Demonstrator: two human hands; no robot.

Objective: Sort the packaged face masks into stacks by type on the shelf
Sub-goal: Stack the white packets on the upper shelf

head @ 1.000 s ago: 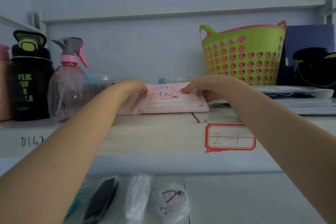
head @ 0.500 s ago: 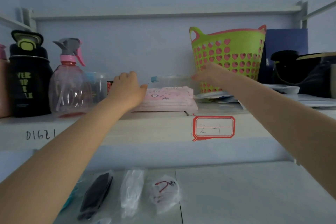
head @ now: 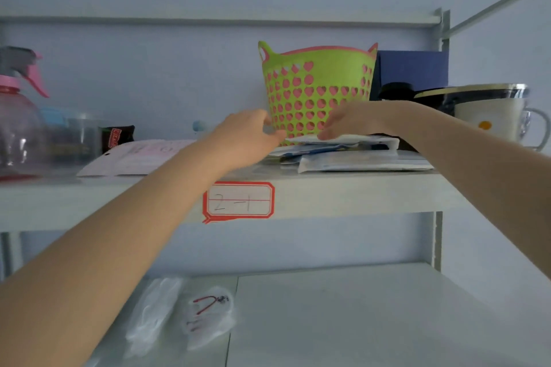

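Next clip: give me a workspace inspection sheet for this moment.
Surface: upper shelf, with the 2-1 label on its front edge; lower shelf beneath.
Job's things: pink mask packets at left; white-and-blue mask packets in an untidy pile at right.
Clutter: green basket, spray bottle, mug and navy box above; clear bag and printed bag below.
Grips: left hand at the pile's left edge, hold unclear; right hand with fingers resting on the top packet.
Cables: nothing seen.
Surroundings: pale wall.

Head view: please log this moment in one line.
left hand: at edge of white packets | right hand: fingers on white packets | pink packets: lying left
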